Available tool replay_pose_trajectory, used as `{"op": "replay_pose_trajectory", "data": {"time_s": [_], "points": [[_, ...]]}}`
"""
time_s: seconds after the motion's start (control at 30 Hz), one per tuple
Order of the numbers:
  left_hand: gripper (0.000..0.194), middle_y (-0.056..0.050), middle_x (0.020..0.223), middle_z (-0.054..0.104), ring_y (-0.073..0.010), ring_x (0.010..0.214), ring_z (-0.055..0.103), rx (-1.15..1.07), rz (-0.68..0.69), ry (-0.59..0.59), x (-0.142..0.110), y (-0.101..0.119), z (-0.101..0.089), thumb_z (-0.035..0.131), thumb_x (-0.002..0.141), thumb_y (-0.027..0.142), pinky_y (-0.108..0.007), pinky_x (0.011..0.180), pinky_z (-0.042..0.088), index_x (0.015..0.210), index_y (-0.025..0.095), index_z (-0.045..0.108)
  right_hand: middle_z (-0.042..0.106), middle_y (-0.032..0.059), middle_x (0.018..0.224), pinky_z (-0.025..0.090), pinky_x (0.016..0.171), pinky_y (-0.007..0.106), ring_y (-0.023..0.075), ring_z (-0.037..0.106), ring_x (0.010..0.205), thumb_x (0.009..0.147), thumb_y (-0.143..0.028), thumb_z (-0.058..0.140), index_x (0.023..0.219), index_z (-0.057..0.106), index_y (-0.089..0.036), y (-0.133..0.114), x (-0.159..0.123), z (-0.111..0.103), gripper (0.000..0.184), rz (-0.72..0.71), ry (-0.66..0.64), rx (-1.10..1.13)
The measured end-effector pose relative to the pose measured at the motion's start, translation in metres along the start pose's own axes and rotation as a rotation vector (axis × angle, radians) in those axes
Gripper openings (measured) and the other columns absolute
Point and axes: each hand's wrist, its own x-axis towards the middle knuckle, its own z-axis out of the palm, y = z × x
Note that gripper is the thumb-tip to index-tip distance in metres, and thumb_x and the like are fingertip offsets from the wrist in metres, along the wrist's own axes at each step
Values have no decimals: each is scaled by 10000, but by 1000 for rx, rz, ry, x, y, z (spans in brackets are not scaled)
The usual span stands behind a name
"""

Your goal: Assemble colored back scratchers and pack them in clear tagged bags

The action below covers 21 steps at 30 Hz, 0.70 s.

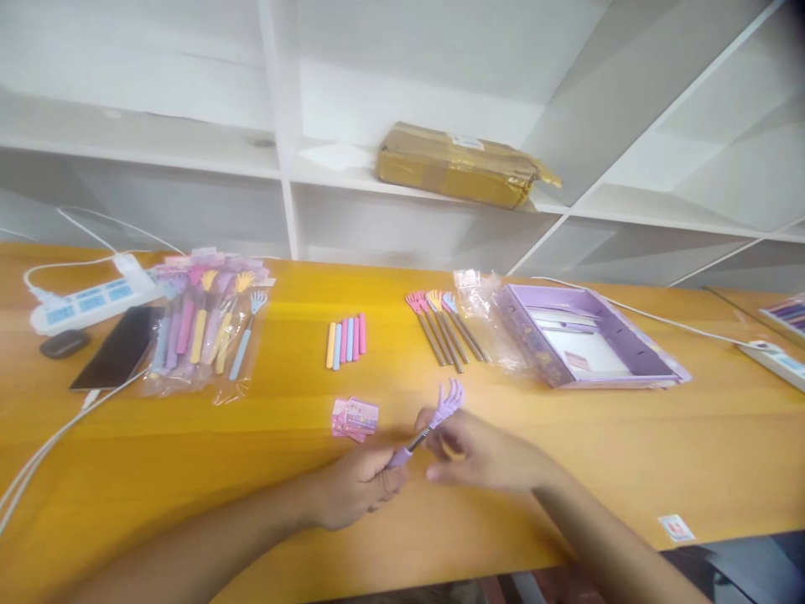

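My left hand [361, 491] is closed round the purple handle of a back scratcher [445, 404]. Its purple claw-shaped head points up and to the right, with a short metal shaft between head and handle. Just right of the shaft is my right hand [481, 449], fingers bent and thumb apart, behind the head and holding nothing I can see. Ahead lie several loose handle grips [345, 340] in yellow, blue and pink. Metal rods with coloured claw heads [446, 331] rest to their right. A small pile of pink cards [356, 418] lies nearer to me.
Bagged back scratchers [201, 323] lie at the left, by a black phone [116, 348] and a white power strip [94, 302]. An open purple box [534, 348] and clear plastic bags [494, 319] are at the right. A wrapped parcel [459, 168] sits on the shelf.
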Motion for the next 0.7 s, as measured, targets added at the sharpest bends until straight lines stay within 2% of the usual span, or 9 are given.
{"op": "replay_pose_trajectory", "data": {"time_s": [0.03,0.1,0.17,0.23,0.3,0.4,0.5,0.6,0.7], "points": [[524,-17,838,602,-174,756,552,71,55,-1,0,6,1,440,1091,669,-319,767,471,1158,197,657,637,6,834,513,656,283,166,574,717,967,-554,742,999,697,-211,-6,-2,25,347,-15,11,79],[536,-101,1086,725,-258,1051,657,201,160,13,1,18,4,402,1122,605,-416,1011,493,1376,218,671,629,19,800,538,730,312,186,590,756,1051,-625,585,877,674,-211,-14,-2,61,458,-9,163,194],[570,-140,1343,719,-300,1303,620,269,208,19,1,28,7,381,1131,582,-472,1189,413,1526,238,607,630,29,761,550,802,340,200,602,767,1090,-651,472,790,647,-212,-17,0,79,560,22,323,244],[596,-136,1461,685,-298,1390,589,316,188,4,1,32,8,350,1135,588,-470,1254,361,1574,251,574,633,33,729,548,801,340,201,603,739,1085,-679,451,749,641,-207,-17,-2,82,610,55,410,236],[615,-122,1388,731,-292,1293,651,395,120,-12,-1,30,7,304,1136,611,-445,1206,412,1493,244,644,634,34,709,530,735,317,193,596,702,1087,-681,442,728,636,-199,-17,-9,80,632,82,442,183],[688,-92,978,772,-245,856,695,587,-7,-22,-5,22,7,267,1114,682,-352,850,526,1147,191,748,648,29,731,502,698,292,179,598,696,1116,-606,435,762,657,-194,-17,-29,77,586,98,431,72],[668,-20,725,602,-162,615,519,680,0,-42,-7,21,12,264,1099,713,-282,597,363,904,196,639,597,7,705,464,662,276,159,555,656,1137,-533,422,749,622,-204,-19,-50,81,547,98,449,-42],[642,25,659,462,-120,567,416,549,77,-59,-5,24,25,266,1096,726,-269,563,287,796,210,499,517,-7,657,429,610,265,147,503,611,1139,-528,409,694,532,-208,-25,-66,81,562,124,518,-129],[670,38,625,443,-98,541,406,237,77,-122,-1,26,39,308,1065,789,-251,540,305,750,213,440,521,-10,640,424,587,254,138,509,591,1146,-520,399,694,515,-209,-34,-75,74,561,110,538,-195]]}}
